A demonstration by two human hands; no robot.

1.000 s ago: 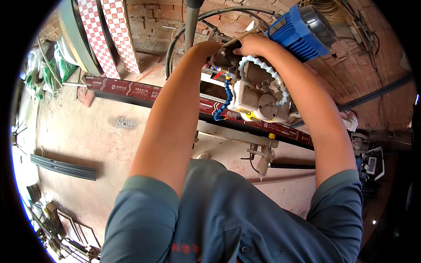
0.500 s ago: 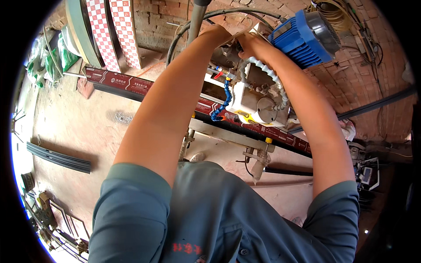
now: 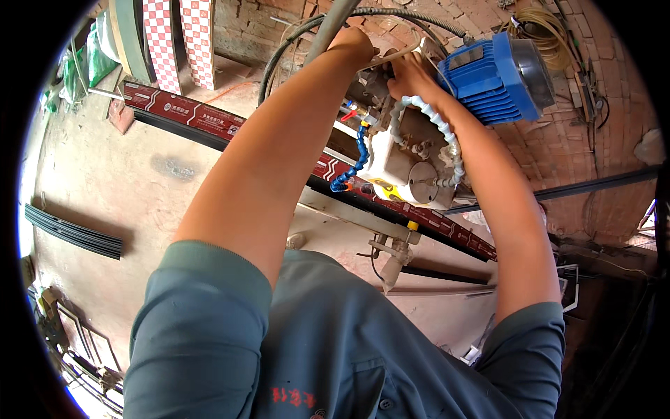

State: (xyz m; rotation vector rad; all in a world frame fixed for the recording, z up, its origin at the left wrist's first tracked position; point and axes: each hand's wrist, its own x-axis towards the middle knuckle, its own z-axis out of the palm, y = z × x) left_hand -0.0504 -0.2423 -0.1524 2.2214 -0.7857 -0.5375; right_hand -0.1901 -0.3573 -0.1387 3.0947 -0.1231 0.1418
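Observation:
Both my arms reach forward over a white machine head [image 3: 380, 157] with a blue ribbed motor [image 3: 492, 77] at its far right. My left hand [image 3: 354, 45] is curled at the back of the machine, beside a grey metal post [image 3: 328, 31]. A thin beige hose [image 3: 391, 56] runs close by its fingers. To its right, my right hand [image 3: 410, 75] is bent over the dark fittings [image 3: 373, 82] behind the machine head. Both hands look closed, but their fingertips are partly hidden, and what they grip does not show.
A blue jointed coolant hose [image 3: 361, 157] and a pale jointed hose [image 3: 447, 126] curve around the machine head. Long dark-red wrapped profiles [image 3: 185, 112] lie crosswise beneath it. Checkered boards [image 3: 197, 42] lean at the far left. A bundle of dark strips [image 3: 73, 232] lies on the left floor.
The view has shifted slightly, so the motor sits farther right and the floor items farther left. My hands stay at the back of the machine, now slightly farther apart.

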